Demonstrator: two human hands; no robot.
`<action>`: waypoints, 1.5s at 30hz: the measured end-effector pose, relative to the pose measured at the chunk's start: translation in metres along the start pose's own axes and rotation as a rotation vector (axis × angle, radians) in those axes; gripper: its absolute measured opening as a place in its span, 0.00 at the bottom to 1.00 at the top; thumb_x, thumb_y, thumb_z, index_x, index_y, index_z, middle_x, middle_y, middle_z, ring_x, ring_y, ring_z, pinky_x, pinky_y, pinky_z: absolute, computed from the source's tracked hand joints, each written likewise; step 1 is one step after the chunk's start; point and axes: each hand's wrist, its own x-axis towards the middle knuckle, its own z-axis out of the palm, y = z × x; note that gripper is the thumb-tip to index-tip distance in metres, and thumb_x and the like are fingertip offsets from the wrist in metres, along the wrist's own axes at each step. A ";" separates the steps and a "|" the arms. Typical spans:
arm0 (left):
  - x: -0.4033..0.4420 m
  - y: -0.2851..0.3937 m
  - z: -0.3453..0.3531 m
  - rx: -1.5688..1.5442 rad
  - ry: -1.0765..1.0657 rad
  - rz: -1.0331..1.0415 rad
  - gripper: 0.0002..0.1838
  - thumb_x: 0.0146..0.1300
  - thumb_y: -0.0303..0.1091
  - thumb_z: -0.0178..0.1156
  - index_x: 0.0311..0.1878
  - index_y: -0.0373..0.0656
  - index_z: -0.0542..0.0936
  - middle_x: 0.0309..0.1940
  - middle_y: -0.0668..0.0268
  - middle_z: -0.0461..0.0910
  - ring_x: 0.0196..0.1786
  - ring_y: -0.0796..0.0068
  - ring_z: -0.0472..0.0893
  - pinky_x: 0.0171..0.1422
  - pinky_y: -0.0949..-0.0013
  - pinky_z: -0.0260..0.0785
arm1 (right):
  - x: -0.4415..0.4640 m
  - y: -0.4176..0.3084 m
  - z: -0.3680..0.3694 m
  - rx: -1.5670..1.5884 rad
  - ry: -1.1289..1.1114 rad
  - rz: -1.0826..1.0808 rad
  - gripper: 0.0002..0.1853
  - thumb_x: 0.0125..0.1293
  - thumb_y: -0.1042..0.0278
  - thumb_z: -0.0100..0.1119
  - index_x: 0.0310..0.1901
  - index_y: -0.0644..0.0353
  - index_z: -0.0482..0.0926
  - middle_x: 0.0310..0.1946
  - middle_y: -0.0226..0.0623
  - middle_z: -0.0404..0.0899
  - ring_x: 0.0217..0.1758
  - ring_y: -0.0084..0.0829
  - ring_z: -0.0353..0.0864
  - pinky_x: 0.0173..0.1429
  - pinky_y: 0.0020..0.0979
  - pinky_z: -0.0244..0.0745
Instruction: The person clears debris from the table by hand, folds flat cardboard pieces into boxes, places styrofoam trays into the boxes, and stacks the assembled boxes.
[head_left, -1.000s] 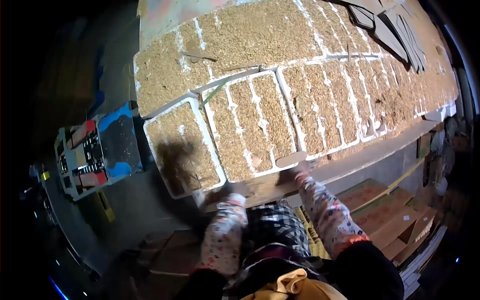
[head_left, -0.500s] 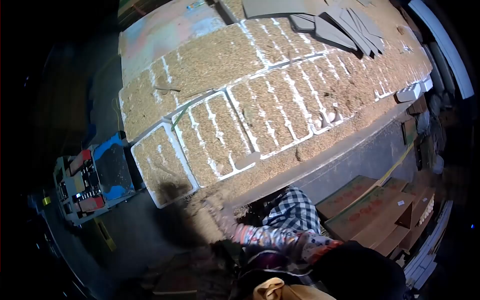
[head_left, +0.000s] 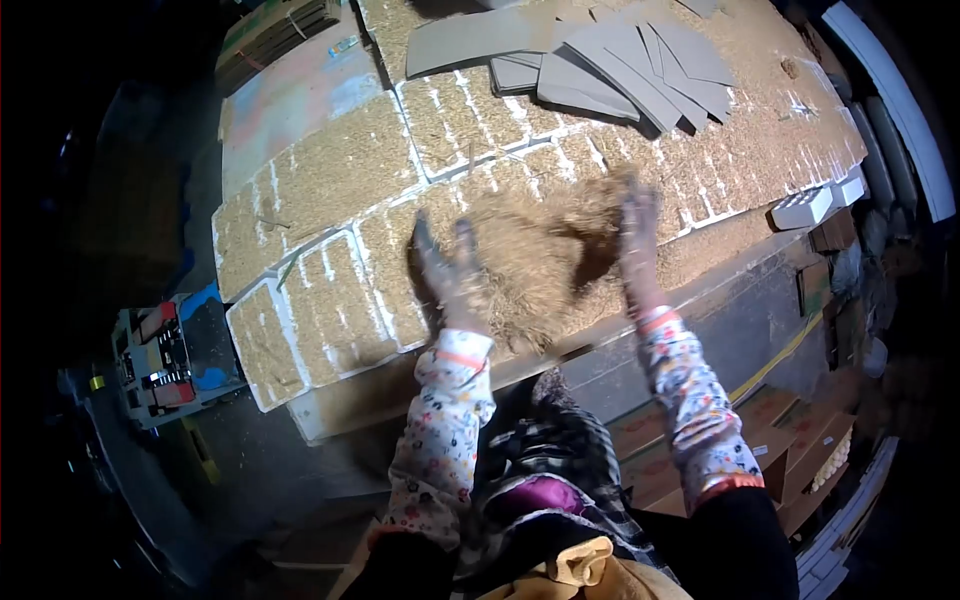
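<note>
Open way: above the low, filled boxes point(head_left: 290, 337), left of the left hand point(head_left: 455, 280). Obstructed: space between left hand and right hand point(head_left: 638, 245), by blurred loose shavings point(head_left: 525, 260). Obstacle, far side: fanned cardboard sheets point(head_left: 600, 75). Obstacle, right: white block point(head_left: 803, 208), well apart from right hand.

Standing by a long table point(head_left: 335, 408); near left corner of its top shows bare. White-rimmed boxes point(head_left: 287, 325) sit on it edge to edge, in at least two rows, filled about level with straw-coloured flakes point(head_left: 350, 170). More flakes lie loose along the near edge, right of centre. Flat grey sheets point(head_left: 590, 95) overlap, fanned, on the filled boxes. Far left, a pale panel point(head_left: 300, 100), smeared pink and blue.
</note>
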 end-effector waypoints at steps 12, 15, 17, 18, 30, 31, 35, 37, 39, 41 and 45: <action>0.057 -0.087 -0.237 1.272 0.141 0.311 0.29 0.58 0.42 0.56 0.62 0.44 0.66 0.62 0.51 0.62 0.64 0.52 0.61 0.65 0.47 0.51 | -0.052 -0.323 0.071 0.486 -0.642 -0.153 0.29 0.62 0.51 0.52 0.61 0.58 0.65 0.64 0.50 0.58 0.69 0.54 0.52 0.71 0.56 0.41; 0.090 -0.102 -0.382 1.208 0.432 0.199 0.24 0.61 0.43 0.55 0.55 0.35 0.70 0.53 0.46 0.71 0.54 0.44 0.70 0.57 0.49 0.62 | -0.060 -0.394 0.044 0.720 -0.907 -0.288 0.31 0.63 0.50 0.52 0.63 0.59 0.63 0.69 0.48 0.52 0.71 0.49 0.51 0.72 0.49 0.42; 0.116 -0.141 -0.462 0.966 0.279 -0.060 0.27 0.65 0.47 0.51 0.60 0.37 0.67 0.59 0.51 0.67 0.61 0.51 0.66 0.64 0.52 0.58 | -0.083 -0.380 0.040 0.993 -1.055 0.057 0.30 0.64 0.48 0.54 0.61 0.63 0.66 0.59 0.54 0.67 0.61 0.46 0.68 0.66 0.40 0.61; 0.130 -0.152 -0.499 0.586 0.031 -0.195 0.29 0.66 0.50 0.48 0.64 0.39 0.64 0.64 0.50 0.63 0.67 0.51 0.62 0.69 0.50 0.52 | -0.099 -0.361 0.036 1.044 -1.139 0.380 0.30 0.65 0.48 0.53 0.58 0.65 0.68 0.51 0.50 0.75 0.54 0.42 0.76 0.61 0.36 0.68; 0.158 -0.192 -0.509 -0.345 -0.320 -0.503 0.27 0.66 0.41 0.55 0.64 0.38 0.65 0.60 0.62 0.69 0.62 0.71 0.70 0.66 0.68 0.61 | -0.137 -0.181 0.099 -0.085 -0.343 0.407 0.56 0.56 0.40 0.54 0.68 0.75 0.35 0.73 0.53 0.33 0.76 0.48 0.33 0.77 0.36 0.28; 0.159 -0.197 -0.516 -0.457 -0.342 -0.610 0.29 0.65 0.43 0.55 0.65 0.38 0.64 0.63 0.61 0.67 0.65 0.70 0.66 0.69 0.65 0.58 | -0.151 -0.165 0.106 -0.082 -0.236 0.131 0.56 0.54 0.43 0.58 0.68 0.75 0.35 0.73 0.52 0.35 0.76 0.45 0.34 0.77 0.38 0.29; 0.163 -0.173 -0.523 -0.447 -0.647 -0.306 0.37 0.61 0.55 0.54 0.66 0.37 0.63 0.68 0.60 0.60 0.71 0.66 0.57 0.73 0.60 0.50 | -0.166 -0.209 0.103 0.695 -0.336 0.893 0.58 0.44 0.58 0.68 0.71 0.59 0.37 0.72 0.43 0.43 0.75 0.41 0.42 0.74 0.39 0.43; 0.169 -0.192 -0.529 -0.412 -0.652 -0.281 0.35 0.63 0.56 0.52 0.65 0.38 0.65 0.67 0.61 0.61 0.70 0.66 0.60 0.74 0.62 0.49 | -0.172 -0.223 0.101 0.672 -0.406 0.757 0.52 0.50 0.74 0.63 0.73 0.45 0.40 0.72 0.33 0.46 0.75 0.33 0.44 0.71 0.37 0.49; 0.165 -0.192 -0.523 -0.522 -0.629 -0.260 0.34 0.64 0.54 0.52 0.64 0.38 0.66 0.67 0.62 0.62 0.69 0.67 0.62 0.73 0.63 0.50 | -0.119 -0.272 0.084 0.901 -0.207 1.103 0.51 0.50 0.77 0.64 0.72 0.50 0.43 0.72 0.33 0.48 0.74 0.34 0.48 0.72 0.36 0.50; 0.158 -0.172 -0.517 -0.456 -0.585 -0.293 0.34 0.63 0.55 0.54 0.64 0.38 0.66 0.66 0.63 0.62 0.68 0.68 0.62 0.72 0.63 0.52 | -0.129 -0.263 0.087 0.461 -0.356 0.526 0.43 0.53 0.76 0.64 0.69 0.58 0.51 0.70 0.36 0.50 0.72 0.34 0.52 0.73 0.35 0.50; 0.151 -0.188 -0.518 -0.598 -0.395 -0.578 0.32 0.61 0.47 0.60 0.61 0.35 0.67 0.57 0.62 0.72 0.60 0.66 0.71 0.63 0.64 0.64 | -0.135 -0.265 0.104 0.235 -0.391 0.587 0.41 0.51 0.74 0.67 0.67 0.62 0.56 0.68 0.40 0.55 0.71 0.34 0.53 0.73 0.34 0.53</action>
